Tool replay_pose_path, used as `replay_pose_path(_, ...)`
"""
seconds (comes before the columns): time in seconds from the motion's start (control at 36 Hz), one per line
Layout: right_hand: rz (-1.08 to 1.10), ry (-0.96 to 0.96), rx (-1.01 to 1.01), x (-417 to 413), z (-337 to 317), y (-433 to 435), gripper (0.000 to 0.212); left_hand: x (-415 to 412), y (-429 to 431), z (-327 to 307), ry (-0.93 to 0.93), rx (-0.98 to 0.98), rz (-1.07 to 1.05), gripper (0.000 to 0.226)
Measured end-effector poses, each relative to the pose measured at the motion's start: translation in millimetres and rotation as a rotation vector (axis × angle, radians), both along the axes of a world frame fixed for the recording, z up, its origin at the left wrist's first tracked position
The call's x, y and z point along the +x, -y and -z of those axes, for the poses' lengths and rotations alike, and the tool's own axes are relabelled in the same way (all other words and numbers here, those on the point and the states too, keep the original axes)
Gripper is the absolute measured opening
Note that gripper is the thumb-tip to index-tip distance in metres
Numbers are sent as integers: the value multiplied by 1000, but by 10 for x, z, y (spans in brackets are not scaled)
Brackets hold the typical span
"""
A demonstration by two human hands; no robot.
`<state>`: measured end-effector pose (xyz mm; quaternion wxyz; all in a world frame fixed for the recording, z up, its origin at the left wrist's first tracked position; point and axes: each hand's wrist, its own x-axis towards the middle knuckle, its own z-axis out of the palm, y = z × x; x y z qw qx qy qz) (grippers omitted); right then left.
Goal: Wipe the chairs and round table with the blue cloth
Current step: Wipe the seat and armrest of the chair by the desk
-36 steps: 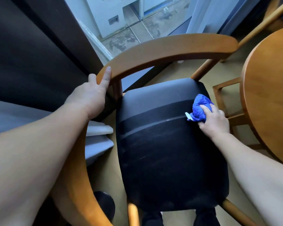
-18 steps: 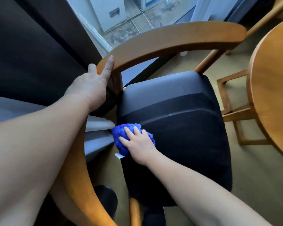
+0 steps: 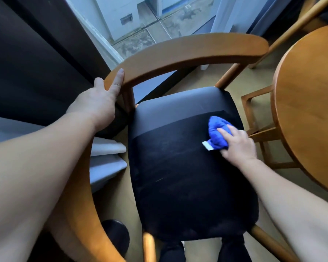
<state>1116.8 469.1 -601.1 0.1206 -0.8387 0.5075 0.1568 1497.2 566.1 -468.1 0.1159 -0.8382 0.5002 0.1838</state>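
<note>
The person stands over a wooden chair (image 3: 187,52) with a curved back rail and a black padded seat (image 3: 178,167). The left hand (image 3: 95,104) grasps the left part of that rail: the thumb lies along its inner face and one finger shows on the outer side, while the other fingers are hidden behind the wood. The left forearm reaches in from the lower left corner.

The right hand (image 3: 237,146) holds the blue cloth (image 3: 217,132), bunched into a wad, with the fingers curled over the top of it. The cloth is pressed onto the seat near its right edge, in the far half of the cushion. A small white tag (image 3: 207,145) sticks out of the wad on the left side and lies flat on the seat. A paler grey band crosses the far end of the cushion, and the cloth sits just on the near side of that band. Faint streaks show on the darker part of the seat.

The round desk (image 3: 311,101) of the same orange-brown wood stands just to the right of the chair, its rim near the right hand but apart from it. A wooden frame (image 3: 254,114) shows under its edge; whether it belongs to the desk or to another chair cannot be told. Beyond the chair back is a window (image 3: 140,19) reaching down to the tan floor (image 3: 197,78). Dark trouser legs (image 3: 172,250) show below the front of the seat.
</note>
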Motion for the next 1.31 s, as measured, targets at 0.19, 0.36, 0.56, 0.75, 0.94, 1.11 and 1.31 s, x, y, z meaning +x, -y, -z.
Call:
replay_pose_path(0.19,605,-26,31,-370,-36,263,60,2,-11,11,-12,-9,0,87)
replay_pose_path(0.36,350,42,-83,-74,-177,282,70,19,-11,10,-29,-21,1,89)
replay_pose_path(0.56,-291,298,-72,1389,-157,-219,79,-1,0,-24,-54,-16,0,87)
replay_pose_path(0.75,-685,119,92,2335,-27,-979,65,-11,12,-32,-40,1,-8,87)
replay_pose_path(0.94,-747,65,129,2343,77,-873,71,-8,11,-39,-45,-9,-1,85)
replay_pose_path(1.11,-626,81,98,2210,38,-600,68,-9,10,-52,-39,3,3,86)
replay_pose_path(1.31,-349,32,48,1527,51,76,74,12,-5,-16,-33,-29,0,82)
